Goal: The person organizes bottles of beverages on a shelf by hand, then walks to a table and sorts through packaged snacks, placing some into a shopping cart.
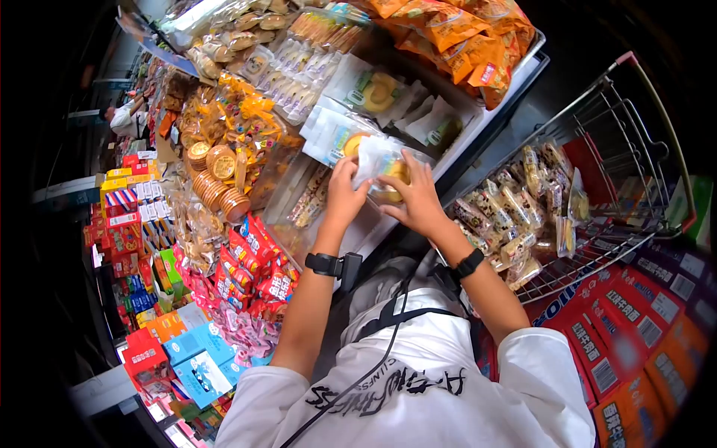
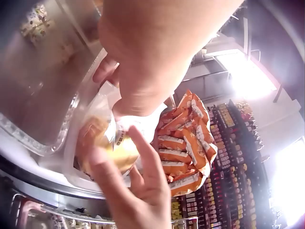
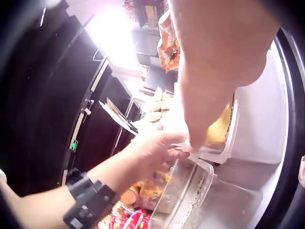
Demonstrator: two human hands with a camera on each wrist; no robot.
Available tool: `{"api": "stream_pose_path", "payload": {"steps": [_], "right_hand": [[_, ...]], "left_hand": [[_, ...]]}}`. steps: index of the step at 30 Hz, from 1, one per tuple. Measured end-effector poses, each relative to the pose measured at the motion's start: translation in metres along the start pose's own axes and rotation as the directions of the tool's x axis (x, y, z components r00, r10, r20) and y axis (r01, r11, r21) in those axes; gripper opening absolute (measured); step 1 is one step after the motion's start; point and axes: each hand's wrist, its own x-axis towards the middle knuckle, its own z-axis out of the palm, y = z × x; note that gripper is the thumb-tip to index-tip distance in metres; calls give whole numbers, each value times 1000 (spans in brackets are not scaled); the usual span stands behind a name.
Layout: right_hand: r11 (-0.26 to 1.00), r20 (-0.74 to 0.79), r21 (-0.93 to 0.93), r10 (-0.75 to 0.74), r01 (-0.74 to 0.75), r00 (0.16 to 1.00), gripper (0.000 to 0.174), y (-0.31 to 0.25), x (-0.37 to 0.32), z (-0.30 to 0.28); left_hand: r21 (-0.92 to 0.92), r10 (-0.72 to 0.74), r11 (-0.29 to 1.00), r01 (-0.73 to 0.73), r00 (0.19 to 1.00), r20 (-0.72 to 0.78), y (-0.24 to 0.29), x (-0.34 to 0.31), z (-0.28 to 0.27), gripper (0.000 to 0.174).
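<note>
In the head view a clear packet with a yellow round item [image 1: 393, 176] lies between the two hands, over the edge of the display. The left hand [image 1: 346, 193] pinches its white left end. On its right side the right hand [image 1: 417, 196] grips the packet with curled fingers and thumb. The left wrist view shows the packet [image 2: 121, 151] blurred, with the right hand [image 2: 138, 191] around its yellow part. From the right wrist, the left hand [image 3: 155, 145] has its fingertips at the packet's pale end; the right hand [image 3: 209, 90] partly covers the yellow part.
More white packets [image 1: 328, 133] lie just beyond the hands. Orange bags [image 1: 478, 37] are piled at the upper right. A wire cart [image 1: 627, 231] with many wrapped snacks stands at the right. Red packets [image 1: 254, 261] and round biscuits [image 1: 221, 166] fill the left side.
</note>
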Motion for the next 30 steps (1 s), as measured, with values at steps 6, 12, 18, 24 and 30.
{"api": "stream_pose_path", "payload": {"steps": [6, 12, 18, 24, 30], "right_hand": [[927, -590, -96, 241, -364, 770, 23, 52, -49, -93], [92, -691, -436, 603, -895, 398, 72, 181, -187, -182], [-34, -405, -477, 895, -878, 185, 35, 193, -229, -200], [260, -440, -453, 767, -853, 468, 41, 149, -185, -248], [834, -175, -68, 531, -548, 829, 38, -16, -42, -236]], "left_hand": [[40, 8, 999, -3, 993, -114, -4, -4, 7, 63], [119, 137, 986, -117, 974, -180, 30, -6, 3, 72], [76, 140, 989, -125, 956, -257, 35, -4, 1, 58], [-69, -8, 997, -16, 943, -332, 36, -4, -14, 43], [-207, 30, 975, -83, 968, -248, 55, -8, -28, 48]]}}
